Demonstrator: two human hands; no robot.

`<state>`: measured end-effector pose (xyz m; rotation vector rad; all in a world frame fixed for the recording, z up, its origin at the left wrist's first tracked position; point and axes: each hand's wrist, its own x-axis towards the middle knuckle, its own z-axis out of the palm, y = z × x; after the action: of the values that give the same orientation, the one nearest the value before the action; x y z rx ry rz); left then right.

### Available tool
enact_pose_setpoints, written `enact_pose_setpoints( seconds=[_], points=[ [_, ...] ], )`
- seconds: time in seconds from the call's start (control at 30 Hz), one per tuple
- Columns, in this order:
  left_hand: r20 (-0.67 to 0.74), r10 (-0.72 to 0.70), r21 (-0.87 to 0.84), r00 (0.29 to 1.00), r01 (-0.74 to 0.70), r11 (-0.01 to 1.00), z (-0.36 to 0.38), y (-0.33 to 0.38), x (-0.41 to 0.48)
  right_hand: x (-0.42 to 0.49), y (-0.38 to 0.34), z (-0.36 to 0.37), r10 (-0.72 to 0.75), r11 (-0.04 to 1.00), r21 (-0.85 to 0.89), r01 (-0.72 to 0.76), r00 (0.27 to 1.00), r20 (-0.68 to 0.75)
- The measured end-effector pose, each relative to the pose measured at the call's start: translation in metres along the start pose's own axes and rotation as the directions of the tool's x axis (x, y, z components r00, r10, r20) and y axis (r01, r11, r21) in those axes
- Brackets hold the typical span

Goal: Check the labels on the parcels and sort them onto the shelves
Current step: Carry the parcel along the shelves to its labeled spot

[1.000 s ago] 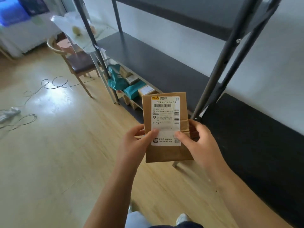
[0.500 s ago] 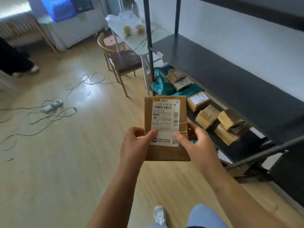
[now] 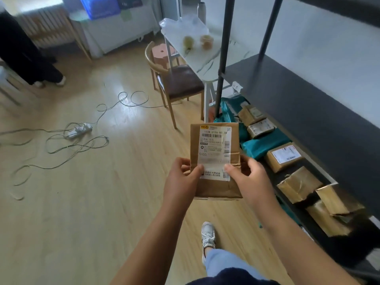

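Both hands hold a flat brown parcel (image 3: pixel 216 161) upright in front of the chest, its white label (image 3: pixel 214 153) facing the camera. The left hand (image 3: pixel 182 177) pinches the left edge, thumb pressed on the label's lower corner; the right hand (image 3: pixel 248 177) clamps the right edge the same way — fingers wrapped behind, out of sight. The step in hand looks like reading the label. To do it well, slide the thumbs off the print (the lower lines are partly covered) and hold the parcel steady. The low dark shelf (image 3: pixel 304 182) to the right already carries brown and teal parcels — pick the slot before reaching.
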<state>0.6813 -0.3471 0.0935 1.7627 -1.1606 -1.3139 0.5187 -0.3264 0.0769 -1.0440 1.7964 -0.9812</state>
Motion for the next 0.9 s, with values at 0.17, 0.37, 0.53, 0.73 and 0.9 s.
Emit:
enact_pose_setpoints(
  seconds=[0.17, 0.37, 0.53, 0.73, 0.9],
  points=[
    [-0.003, 0.022, 0.007, 1.0, -0.022, 1.0, -0.011, 0.035, 0.078, 0.084, -0.033, 0.024, 0.035, 0.999, 0.025, -0.036, 0.997, 0.063],
    [-0.001, 0.015, -0.006, 1.0, -0.015, 1.0, -0.026, 0.047, 0.145, 0.155, -0.06, 0.059, 0.022, 1.0, -0.014, -0.021, 0.999, 0.042],
    [0.114, 0.006, 0.07, 0.993, -0.014, 0.997, -0.038, 0.066, 0.218, 0.203, -0.076, 0.082, 0.101, 0.995, -0.013, -0.101, 0.995, 0.012],
    [0.391, 0.033, 0.21, 0.92, -0.125, 0.97, -0.039, 0.112, 0.321, 0.258, -0.11, 0.104, 0.233, 0.97, 0.117, -0.212, 0.946, -0.225],
    [0.484, 0.002, 0.283, 0.875, -0.159, 0.946, -0.016, 0.141, 0.381, 0.277, -0.122, 0.106, 0.312, 0.947, 0.198, -0.252, 0.864, -0.395]
  ],
)
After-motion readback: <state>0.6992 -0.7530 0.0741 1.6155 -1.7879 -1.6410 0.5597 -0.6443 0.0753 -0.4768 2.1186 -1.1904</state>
